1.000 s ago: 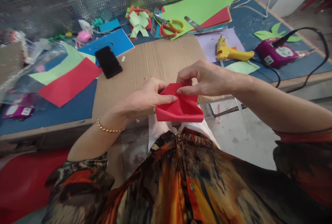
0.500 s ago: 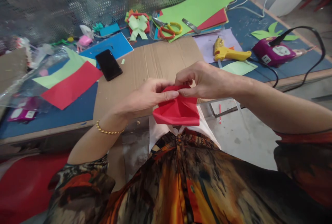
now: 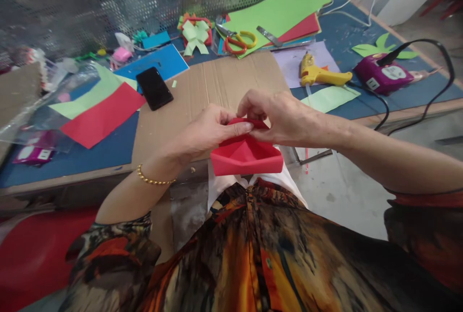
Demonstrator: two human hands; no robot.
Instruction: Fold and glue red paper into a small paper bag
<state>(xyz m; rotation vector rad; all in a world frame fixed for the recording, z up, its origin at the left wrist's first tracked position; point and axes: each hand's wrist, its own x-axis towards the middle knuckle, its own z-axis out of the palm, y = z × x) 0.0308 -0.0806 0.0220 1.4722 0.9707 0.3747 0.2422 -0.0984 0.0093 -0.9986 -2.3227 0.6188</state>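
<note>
A folded red paper boat (image 3: 249, 160) is held over my lap at the table's near edge, its near wall standing up around a peaked middle. My left hand (image 3: 213, 128) is closed on its far left side, thumb pressed on top. Just beside it, my right hand (image 3: 271, 116) pinches the far edge with thumb and bent fingers. Both thumbs almost meet on the paper. The fingers beneath and behind the far edge are partly hidden.
Cardboard (image 3: 202, 90) covers the blue table's middle. On the left lie a black phone (image 3: 155, 88) and a red paper strip (image 3: 103, 114). Scissors (image 3: 240, 42) rest on green sheets (image 3: 282, 8). To the right are a yellow glue gun (image 3: 321, 73) and a purple power box (image 3: 383, 73) with a looping cord.
The paper's near part has opened out into a wider hollow with a raised front wall. My right hand has shifted slightly left, and its fingers have curled more.
</note>
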